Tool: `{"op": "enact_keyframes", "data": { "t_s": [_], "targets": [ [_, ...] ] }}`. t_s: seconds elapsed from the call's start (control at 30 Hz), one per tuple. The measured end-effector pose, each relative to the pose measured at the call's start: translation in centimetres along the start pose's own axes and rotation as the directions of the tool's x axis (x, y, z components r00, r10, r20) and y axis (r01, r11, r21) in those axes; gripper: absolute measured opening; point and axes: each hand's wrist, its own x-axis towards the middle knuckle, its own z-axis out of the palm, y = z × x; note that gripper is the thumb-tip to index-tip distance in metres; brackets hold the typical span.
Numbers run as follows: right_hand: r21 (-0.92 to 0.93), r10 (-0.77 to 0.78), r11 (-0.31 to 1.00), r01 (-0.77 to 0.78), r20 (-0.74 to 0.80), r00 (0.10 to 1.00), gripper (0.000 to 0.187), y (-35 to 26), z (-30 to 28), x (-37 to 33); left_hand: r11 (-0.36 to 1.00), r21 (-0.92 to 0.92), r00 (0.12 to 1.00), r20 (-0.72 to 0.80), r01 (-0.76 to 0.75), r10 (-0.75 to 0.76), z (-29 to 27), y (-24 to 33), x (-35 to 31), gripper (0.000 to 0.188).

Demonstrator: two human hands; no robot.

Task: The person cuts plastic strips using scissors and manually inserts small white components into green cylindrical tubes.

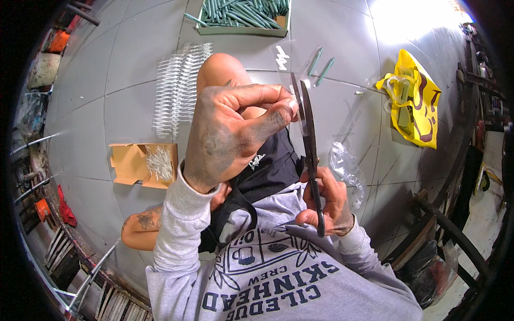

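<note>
My left hand (230,125) is raised in front of me, thumb and forefinger pinched on a small clear plastic piece (303,126) with white marking. The piece is mostly hidden by the fingers. My right hand (329,200) grips dark metal scissors (310,144), fingers around the handle and blades pointing away from me. The blades stand slightly apart, right beside the left fingertips. Beyond my knee lie clear sheets with rows of white shapes (179,88). Two green pens (324,71) and a small sheet with white shapes (281,58) lie farther right.
A box of green pens (243,15) sits at the far side. On the left, an opened cardboard box (128,163) holds thin white pieces. A yellow plastic bag (423,115) and crumpled clear plastic (345,166) lie to the right. Metal racks line both sides.
</note>
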Motion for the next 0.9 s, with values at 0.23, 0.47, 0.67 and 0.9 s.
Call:
{"op": "enact_keyframes", "data": {
  "t_s": [0.23, 0.47, 0.67, 0.9],
  "targets": [
    [-0.049, 0.018, 0.999, -0.016, 0.041, 0.999, 0.080, 0.3, -0.6, -0.6, 0.992, 0.122, 0.999, 0.010, 0.039, -0.040, -0.2, 0.7, 0.0, 0.028],
    [0.009, 0.013, 1.000, -0.013, 0.008, 1.000, 0.082, 1.1, -0.2, -1.1, 0.990, 0.135, 0.996, 0.062, 0.049, -0.057, 0.5, 0.9, 0.2, 0.018],
    [0.076, 0.020, 0.997, -0.020, 0.007, 1.000, 0.086, 1.2, -0.5, -1.2, 0.999, -0.040, 0.996, 0.091, 0.013, -0.009, 2.3, -0.4, -0.4, 0.011],
    [0.084, 0.055, 0.995, -0.054, -0.015, 0.998, 0.080, 1.2, -0.5, -1.6, 0.989, 0.144, 0.990, 0.139, -0.014, -0.006, 2.3, 0.0, -0.3, 0.011]
  ]
}}
